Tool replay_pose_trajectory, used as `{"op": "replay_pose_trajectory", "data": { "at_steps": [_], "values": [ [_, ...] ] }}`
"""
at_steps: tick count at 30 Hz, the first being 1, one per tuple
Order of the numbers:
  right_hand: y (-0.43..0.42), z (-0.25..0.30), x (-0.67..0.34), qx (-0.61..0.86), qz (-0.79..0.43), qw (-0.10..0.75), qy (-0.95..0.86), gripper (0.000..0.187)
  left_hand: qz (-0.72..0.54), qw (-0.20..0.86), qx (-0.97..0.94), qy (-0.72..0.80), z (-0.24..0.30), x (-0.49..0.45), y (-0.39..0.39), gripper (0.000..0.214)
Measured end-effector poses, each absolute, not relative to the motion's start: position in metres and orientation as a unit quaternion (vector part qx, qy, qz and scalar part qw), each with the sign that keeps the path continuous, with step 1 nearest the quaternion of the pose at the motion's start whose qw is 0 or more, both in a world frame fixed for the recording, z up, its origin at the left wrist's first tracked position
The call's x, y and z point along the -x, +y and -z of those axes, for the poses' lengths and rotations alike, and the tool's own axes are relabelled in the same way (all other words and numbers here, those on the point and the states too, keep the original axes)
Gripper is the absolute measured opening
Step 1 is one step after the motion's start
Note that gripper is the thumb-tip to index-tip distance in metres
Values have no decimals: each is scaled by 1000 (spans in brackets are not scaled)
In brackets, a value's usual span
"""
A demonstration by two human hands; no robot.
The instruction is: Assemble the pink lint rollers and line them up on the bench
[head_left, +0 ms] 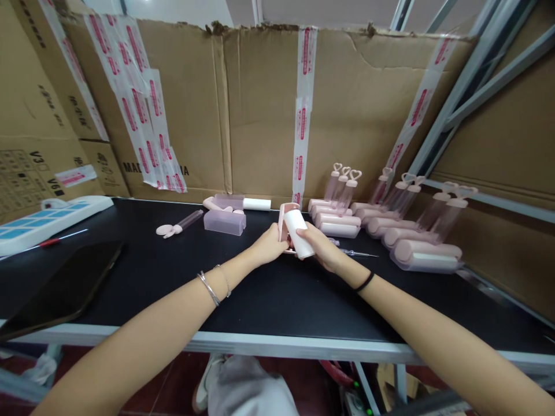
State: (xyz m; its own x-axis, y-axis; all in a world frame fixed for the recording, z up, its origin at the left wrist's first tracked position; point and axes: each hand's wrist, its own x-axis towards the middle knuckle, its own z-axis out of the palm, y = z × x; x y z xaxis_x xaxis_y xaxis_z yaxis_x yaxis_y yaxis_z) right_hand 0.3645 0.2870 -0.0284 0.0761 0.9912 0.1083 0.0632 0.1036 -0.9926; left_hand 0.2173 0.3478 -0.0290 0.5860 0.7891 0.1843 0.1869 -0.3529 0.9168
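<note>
Over the middle of the black table, my left hand is closed on a pink plastic holder, which looks like a lint roller frame. My right hand grips a white roll, tilted and right beside the holder. Whether the roll touches the holder cannot be made out. Left of my hands lie a translucent pinkish cover, another white roll and a clear-handled pink part. Just beyond my right hand rests a thin screwdriver, partly hidden by the hand.
Several pink lint rollers with heart-shaped handle ends stand in rows at the right. A dark tablet or phone, a red-handled screwdriver and a white power strip lie at the left. A cardboard wall closes off the back.
</note>
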Motion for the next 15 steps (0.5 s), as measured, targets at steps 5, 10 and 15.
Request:
{"op": "replay_pose_trajectory", "data": {
  "at_steps": [5, 10, 15],
  "values": [
    [291, 32, -371, 500, -383, 552, -547, 40, -355, 428, -785, 274, 25, -214, 345, 81],
    [291, 28, -374, 483, -333, 541, -603, 45, -394, 358, -819, 215, 18, -207, 345, 76],
    [290, 22, -375, 457, -270, 519, -670, 53, -409, 476, -758, 177, 14, -207, 343, 56]
  ]
}}
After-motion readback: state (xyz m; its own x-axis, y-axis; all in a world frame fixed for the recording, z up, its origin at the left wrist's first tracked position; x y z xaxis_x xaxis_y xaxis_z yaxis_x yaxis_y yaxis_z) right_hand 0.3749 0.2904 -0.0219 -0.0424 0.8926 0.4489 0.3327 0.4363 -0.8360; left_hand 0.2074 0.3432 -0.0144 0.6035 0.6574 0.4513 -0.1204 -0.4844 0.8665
